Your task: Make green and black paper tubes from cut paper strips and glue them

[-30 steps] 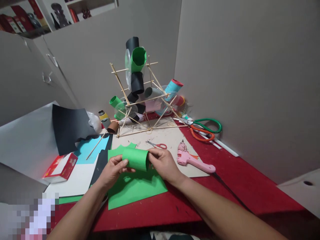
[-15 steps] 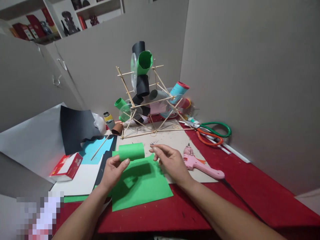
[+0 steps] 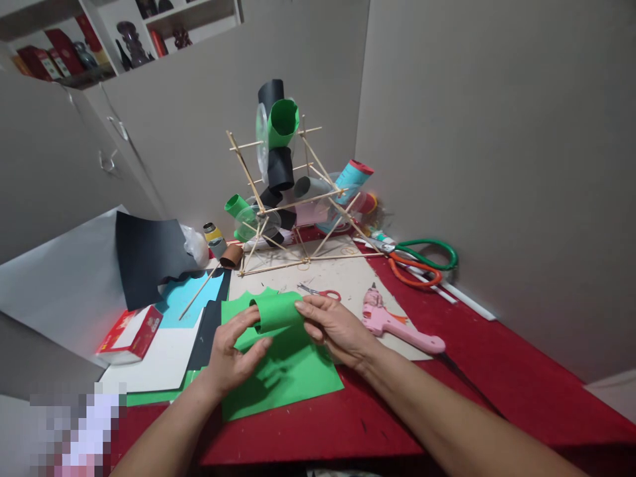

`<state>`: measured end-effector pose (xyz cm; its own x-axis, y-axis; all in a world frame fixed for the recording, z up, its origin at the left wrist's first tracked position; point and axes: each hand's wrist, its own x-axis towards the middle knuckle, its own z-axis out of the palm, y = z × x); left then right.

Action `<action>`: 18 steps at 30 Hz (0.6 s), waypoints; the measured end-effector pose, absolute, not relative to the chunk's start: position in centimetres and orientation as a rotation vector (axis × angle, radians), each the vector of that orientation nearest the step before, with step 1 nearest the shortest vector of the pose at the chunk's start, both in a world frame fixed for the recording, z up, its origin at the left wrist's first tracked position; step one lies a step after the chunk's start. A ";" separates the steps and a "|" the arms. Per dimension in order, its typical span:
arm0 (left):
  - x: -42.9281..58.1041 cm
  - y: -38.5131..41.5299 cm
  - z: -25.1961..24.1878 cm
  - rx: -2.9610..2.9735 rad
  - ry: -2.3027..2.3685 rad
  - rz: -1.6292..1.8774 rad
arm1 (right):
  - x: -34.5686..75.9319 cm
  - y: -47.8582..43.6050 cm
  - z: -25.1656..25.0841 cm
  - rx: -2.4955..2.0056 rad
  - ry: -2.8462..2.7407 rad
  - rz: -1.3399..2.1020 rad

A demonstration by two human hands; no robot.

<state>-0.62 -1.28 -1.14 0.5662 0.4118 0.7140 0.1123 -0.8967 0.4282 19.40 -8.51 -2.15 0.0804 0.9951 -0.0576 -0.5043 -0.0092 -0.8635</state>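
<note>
Above green paper (image 3: 293, 387), a green tube (image 3: 281, 313) lies crosswise — right hand (image 3: 342, 329) pinching its right end, left hand (image 3: 233, 354) loose opposite.

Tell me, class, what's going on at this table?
A person's right hand holds the right end of a green paper tube. The left hand has its fingertips at the open left end, the thumb clear of it. Beneath lies a green paper sheet with a scalloped far edge. Small red-handled scissors and a pink glue gun lie nearby, and a wooden-stick frame stands behind them.
</note>
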 end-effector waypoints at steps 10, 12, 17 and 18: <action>-0.4 -1.3 0.0 1.616 0.802 0.921 | 18.7 -9.0 -2.2 -1.102 -1.016 1.150; -0.3 -1.2 0.0 1.601 0.788 0.892 | 18.7 -9.0 -2.1 -1.090 -0.992 1.152; -0.4 -1.3 -0.2 1.614 0.781 0.809 | 18.7 -9.0 -1.8 -1.097 -0.934 1.097; -0.4 -1.3 -0.2 1.611 0.788 0.800 | 18.6 -9.0 -1.7 -1.106 -0.947 1.087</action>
